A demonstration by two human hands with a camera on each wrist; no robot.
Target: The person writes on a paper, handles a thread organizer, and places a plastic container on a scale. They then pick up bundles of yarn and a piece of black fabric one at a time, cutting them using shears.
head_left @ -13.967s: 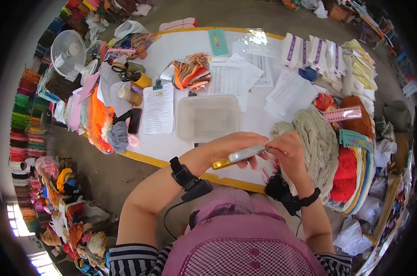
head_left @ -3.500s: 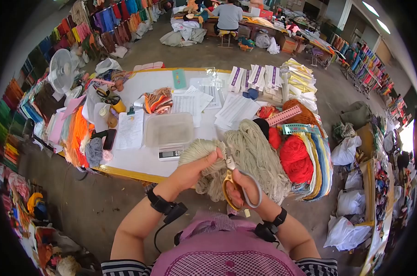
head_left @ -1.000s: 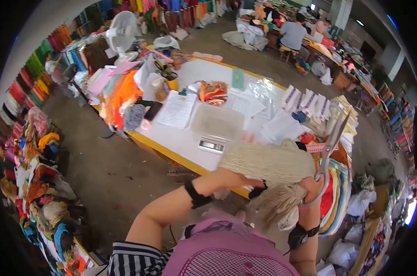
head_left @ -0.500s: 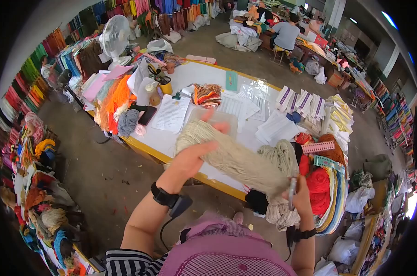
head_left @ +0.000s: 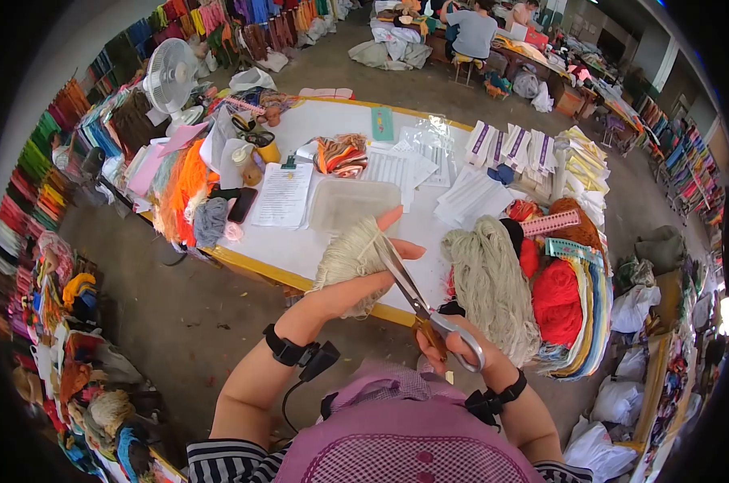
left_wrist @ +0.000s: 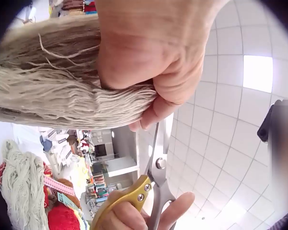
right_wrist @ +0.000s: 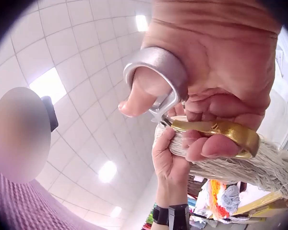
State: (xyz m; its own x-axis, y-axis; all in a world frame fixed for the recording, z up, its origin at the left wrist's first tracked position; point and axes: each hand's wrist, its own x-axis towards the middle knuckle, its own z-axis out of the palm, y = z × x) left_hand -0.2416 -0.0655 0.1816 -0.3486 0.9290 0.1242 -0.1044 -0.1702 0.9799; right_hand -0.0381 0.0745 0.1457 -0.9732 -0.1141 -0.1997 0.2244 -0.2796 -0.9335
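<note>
A thick hank of cream yarn (head_left: 346, 256) hangs over the near edge of the table, gripped near its folded end by my left hand (head_left: 360, 288). In the left wrist view the hank (left_wrist: 53, 91) stretches left from that grip, with a few loose strands. My right hand (head_left: 465, 344) holds large scissors (head_left: 414, 296), one handle gold and one silver. Its thumb goes through the silver ring (right_wrist: 158, 67) and its fingers through the gold handle (right_wrist: 225, 134). The blades stand slightly apart, their tips by the left hand's fingers and the yarn end.
A translucent plastic tub (head_left: 356, 197) stands behind the hank. A grey-green yarn pile (head_left: 493, 290) and red yarn (head_left: 557, 302) lie at the right. A clipboard (head_left: 282, 195), phone (head_left: 241, 205) and orange yarn (head_left: 189, 193) are at the left. Papers (head_left: 473, 197) lie further back.
Half a second ago the hank stretched across between both hands. Now it hangs from my left hand alone, and the right hand has brought the scissors left to the yarn end.
</note>
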